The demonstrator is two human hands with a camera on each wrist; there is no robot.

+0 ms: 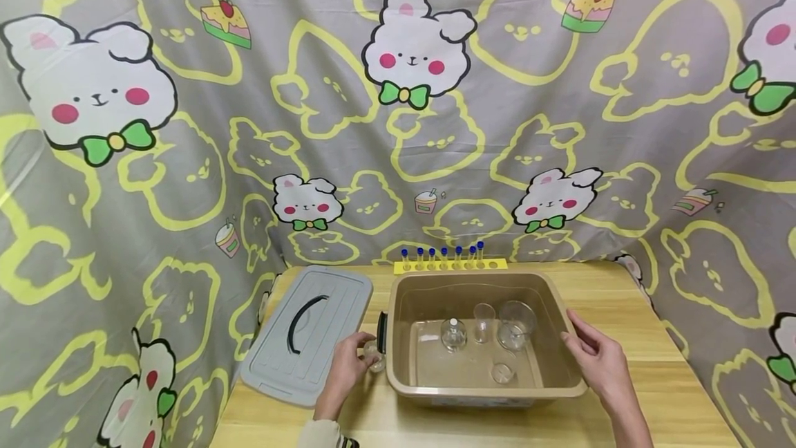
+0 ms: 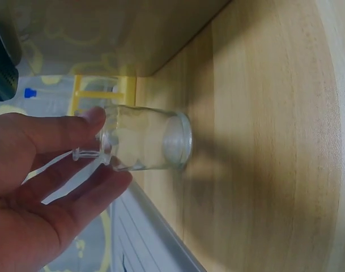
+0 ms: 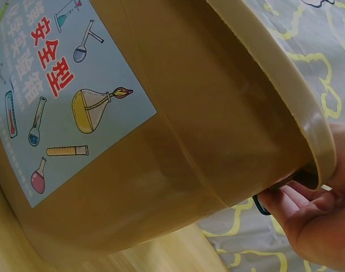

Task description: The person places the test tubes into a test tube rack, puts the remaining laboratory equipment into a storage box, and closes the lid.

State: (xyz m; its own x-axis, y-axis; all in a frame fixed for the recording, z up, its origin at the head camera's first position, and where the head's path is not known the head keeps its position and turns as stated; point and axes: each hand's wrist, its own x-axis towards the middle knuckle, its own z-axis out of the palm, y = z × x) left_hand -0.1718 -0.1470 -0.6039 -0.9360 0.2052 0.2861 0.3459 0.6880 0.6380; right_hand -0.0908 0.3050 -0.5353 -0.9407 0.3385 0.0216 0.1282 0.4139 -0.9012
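A small clear glass bottle (image 2: 147, 139), with a narrower neck and what looks like a glass stopper, is in my left hand (image 1: 348, 366). The thumb and fingers pinch it by the neck, just outside the left wall of a brown plastic bin (image 1: 485, 393). Whether its base touches the table cannot be told. My right hand (image 1: 600, 359) grips the bin's right rim, thumb above and fingers below, near a dark handle. Inside the bin stand a round glass lamp with a white top (image 1: 454, 337), a narrow glass vessel (image 1: 484, 327), a larger glass beaker (image 1: 517, 316) and a small round glass piece (image 1: 502, 372).
A grey lid (image 1: 273, 359) with a black handle lies left of the bin on the wooden table (image 1: 659, 344). Behind the bin, a yellow rack (image 1: 401, 268) holds several blue-capped tubes. A label (image 3: 87, 96) covers part of the bin's front. Patterned curtains (image 1: 336, 157) surround the table.
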